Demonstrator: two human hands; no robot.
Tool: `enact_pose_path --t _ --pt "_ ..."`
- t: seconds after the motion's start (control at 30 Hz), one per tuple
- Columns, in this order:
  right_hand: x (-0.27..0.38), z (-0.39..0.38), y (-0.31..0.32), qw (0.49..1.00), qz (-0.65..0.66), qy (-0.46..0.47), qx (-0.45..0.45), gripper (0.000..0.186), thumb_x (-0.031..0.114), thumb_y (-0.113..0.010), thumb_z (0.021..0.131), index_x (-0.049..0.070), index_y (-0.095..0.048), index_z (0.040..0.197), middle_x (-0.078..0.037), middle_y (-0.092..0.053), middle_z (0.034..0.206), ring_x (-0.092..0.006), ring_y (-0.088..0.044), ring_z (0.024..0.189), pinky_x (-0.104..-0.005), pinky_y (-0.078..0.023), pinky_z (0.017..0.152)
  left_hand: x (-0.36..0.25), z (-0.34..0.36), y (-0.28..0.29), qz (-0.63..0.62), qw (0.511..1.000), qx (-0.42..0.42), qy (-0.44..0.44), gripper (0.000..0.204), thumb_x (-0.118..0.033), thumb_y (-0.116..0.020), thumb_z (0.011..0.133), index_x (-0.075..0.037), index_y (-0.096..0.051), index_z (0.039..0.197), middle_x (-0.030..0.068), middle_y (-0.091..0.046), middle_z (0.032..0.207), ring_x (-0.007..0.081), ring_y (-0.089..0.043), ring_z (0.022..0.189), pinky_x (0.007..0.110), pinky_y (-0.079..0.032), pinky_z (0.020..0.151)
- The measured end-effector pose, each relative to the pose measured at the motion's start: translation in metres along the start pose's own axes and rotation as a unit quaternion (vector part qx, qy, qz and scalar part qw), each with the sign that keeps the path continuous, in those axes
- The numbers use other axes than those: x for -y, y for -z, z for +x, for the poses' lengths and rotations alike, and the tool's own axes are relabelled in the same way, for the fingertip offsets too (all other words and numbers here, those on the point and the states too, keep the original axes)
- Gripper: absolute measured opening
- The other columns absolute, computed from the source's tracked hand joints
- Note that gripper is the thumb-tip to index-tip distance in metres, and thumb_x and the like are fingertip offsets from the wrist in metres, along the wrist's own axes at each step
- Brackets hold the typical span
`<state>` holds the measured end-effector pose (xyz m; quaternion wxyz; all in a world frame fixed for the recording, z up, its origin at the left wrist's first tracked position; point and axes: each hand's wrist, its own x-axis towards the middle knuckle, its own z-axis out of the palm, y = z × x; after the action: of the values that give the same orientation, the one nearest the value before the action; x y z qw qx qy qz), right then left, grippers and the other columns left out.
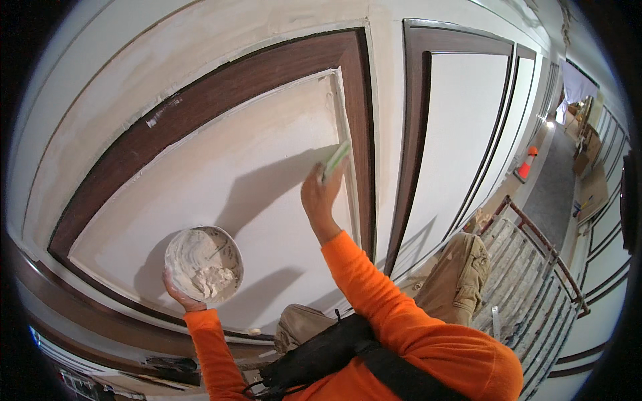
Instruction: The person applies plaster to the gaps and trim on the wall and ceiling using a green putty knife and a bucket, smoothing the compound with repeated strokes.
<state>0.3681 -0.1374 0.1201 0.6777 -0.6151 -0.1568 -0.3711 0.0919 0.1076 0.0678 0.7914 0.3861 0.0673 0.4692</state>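
Note:
My left hand (179, 292) holds a round white tub (239, 257) from its side and underneath. Inside the tub lies a thick off-white paste (212, 282), smeared up the wall. My right hand (319, 194) is closed around a pale green spreader (336, 162). The spreader is near the inner edge of a dark brown wood frame (358, 107), by the strip where the frame borders a white wall panel (281, 167). I cannot tell whether its edge touches the wall. A line of off-white filler runs along that edge, and the frame has a pale smear on its upper left.
To the right stand more dark-framed white panels (465, 113). A slatted metal platform (518, 281) with a rusty rail lies beside my legs. Farther off are an orange traffic cone (527, 164), cardboard (592, 190) and a grey floor strip (552, 180).

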Motion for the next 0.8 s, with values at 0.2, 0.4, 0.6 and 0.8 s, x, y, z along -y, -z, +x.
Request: enact_pose_path --t 0.2,0.4,0.6,0.8 --pt "0.091 0.087 -0.045 0.984 0.151 -0.026 -0.089 0.071 0.002 -0.042 0.086 -0.01 -0.013 0.151 -0.029 -0.021 0.156 -0.0417 -0.016 0.147 -0.0461 -0.01 0.12 -0.004 0.006 0.023 0.041 0.999 0.001 -0.014 0.06 -0.046 -0.043 0.097 -0.006 -0.047 0.14 0.0138 -0.05 0.141 0.0316 -0.049 0.128 0.048 -0.041 0.108" --pt "0.104 0.086 -0.02 0.985 0.143 0.071 -0.07 0.067 -0.006 -0.034 0.086 -0.012 -0.014 0.15 -0.033 -0.021 0.155 -0.0446 -0.022 0.145 -0.0437 -0.017 0.12 -0.003 -0.006 0.004 0.01 1.0 0.009 0.002 0.059 -0.045 -0.046 0.095 -0.005 -0.048 0.138 0.0137 -0.051 0.139 0.032 -0.051 0.126 0.049 -0.044 0.105" --pt "0.024 0.021 0.022 0.98 -0.03 0.184 0.069 0.085 -0.017 -0.053 0.075 -0.003 -0.02 0.151 -0.027 -0.029 0.153 -0.0423 -0.03 0.142 -0.0457 -0.027 0.119 0.004 0.003 0.012 0.023 1.0 0.017 -0.007 0.066 -0.053 -0.039 0.095 -0.009 -0.044 0.144 0.0132 -0.047 0.144 0.0342 -0.046 0.131 0.052 -0.039 0.11" --pt "0.018 0.047 0.021 0.99 0.044 0.132 0.014 0.058 0.0 -0.048 0.093 -0.004 -0.028 0.147 -0.029 -0.038 0.146 -0.0439 -0.04 0.134 -0.0439 -0.037 0.11 0.002 -0.004 0.003 -0.016 1.0 -0.015 0.012 0.055 -0.043 -0.047 0.096 -0.004 -0.051 0.135 0.0131 -0.052 0.138 0.0311 -0.052 0.124 0.047 -0.045 0.104"
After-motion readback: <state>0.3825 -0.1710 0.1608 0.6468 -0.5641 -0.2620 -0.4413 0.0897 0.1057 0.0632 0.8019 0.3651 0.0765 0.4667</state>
